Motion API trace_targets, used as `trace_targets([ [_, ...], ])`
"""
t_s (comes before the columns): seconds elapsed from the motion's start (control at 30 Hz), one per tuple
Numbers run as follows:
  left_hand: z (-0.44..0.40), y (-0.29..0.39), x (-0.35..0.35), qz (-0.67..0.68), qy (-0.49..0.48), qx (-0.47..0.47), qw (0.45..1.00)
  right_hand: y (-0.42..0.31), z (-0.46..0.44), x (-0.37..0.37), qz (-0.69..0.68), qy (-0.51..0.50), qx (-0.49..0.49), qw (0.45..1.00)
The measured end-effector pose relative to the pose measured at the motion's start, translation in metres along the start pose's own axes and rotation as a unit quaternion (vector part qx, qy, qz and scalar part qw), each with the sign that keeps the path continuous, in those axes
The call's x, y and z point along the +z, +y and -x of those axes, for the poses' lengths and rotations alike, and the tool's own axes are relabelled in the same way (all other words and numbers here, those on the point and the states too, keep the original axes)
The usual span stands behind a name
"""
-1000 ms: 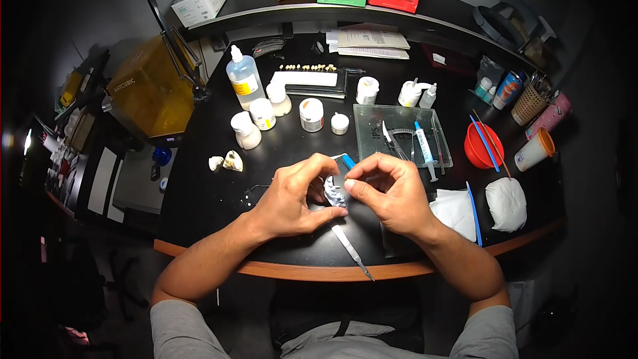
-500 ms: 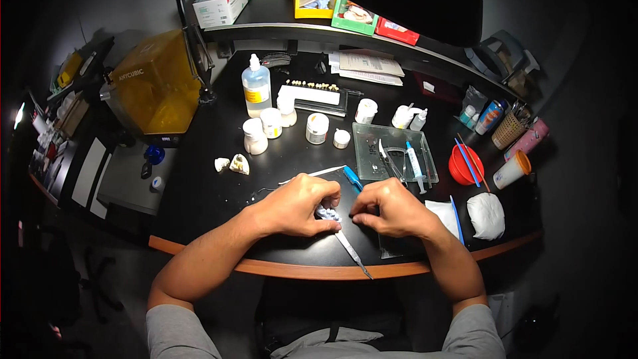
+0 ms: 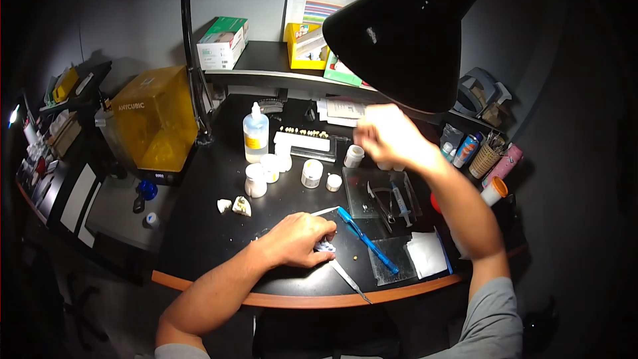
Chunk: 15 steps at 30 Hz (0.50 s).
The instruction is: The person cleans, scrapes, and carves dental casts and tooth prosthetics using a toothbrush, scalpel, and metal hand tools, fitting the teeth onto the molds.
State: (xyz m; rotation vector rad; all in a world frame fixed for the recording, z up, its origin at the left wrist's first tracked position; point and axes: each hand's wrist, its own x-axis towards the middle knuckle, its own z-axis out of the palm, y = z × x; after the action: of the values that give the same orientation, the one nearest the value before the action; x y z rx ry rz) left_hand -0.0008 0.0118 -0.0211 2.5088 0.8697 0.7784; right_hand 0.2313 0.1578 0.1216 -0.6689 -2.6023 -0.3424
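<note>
Head camera view shows our two hands now well apart. Half a second ago both were low over the black tabletop (image 3: 193, 242), close together at the bluish-grey model (image 3: 324, 246); since then our right hand (image 3: 387, 134) has gone up and forward, so the two-handed work on the model is broken off for now and the left alone keeps it. A blue pen (image 3: 366, 239) now lies in full sight, and a tiny yellowish piece (image 3: 355, 258) shows on the bare surface near where our right hand was; we cannot tell whether that hand put it there. More of the black lamp (image 3: 399, 46) fills our view, and the table sits lower in it.

Our left hand (image 3: 298, 239) rests low, back upward, with thumb and forefinger clamped on the model, which is mostly hidden under them, just above a slim knife (image 3: 347, 278) lying aslant toward the table edge. Our right arm is stretched forward with the elbow out to the side, the hand hanging under the lamp's rim, above and beside a white jar (image 3: 354, 155). Its fingers look curled, but blur and glare keep us from telling whether they hold anything.
</note>
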Motion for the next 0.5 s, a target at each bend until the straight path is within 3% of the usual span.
trace_targets([
  [0.07, 0.000, -0.002, 0.002, -0.022, 0.006, 0.019, 1.000, 0.023, -0.038, -0.004, 0.030, 0.030, 0.163, 0.986],
  [0.23, 0.003, -0.003, 0.009, -0.114, 0.021, 0.044, 0.992, 0.113, -0.083, 0.000, 0.167, -0.015, 0.329, 0.929],
  [0.5, 0.003, 0.000, 0.011, -0.118, 0.010, 0.036, 0.992, 0.130, -0.167, 0.044, 0.255, -0.034, 0.220, 0.941],
])
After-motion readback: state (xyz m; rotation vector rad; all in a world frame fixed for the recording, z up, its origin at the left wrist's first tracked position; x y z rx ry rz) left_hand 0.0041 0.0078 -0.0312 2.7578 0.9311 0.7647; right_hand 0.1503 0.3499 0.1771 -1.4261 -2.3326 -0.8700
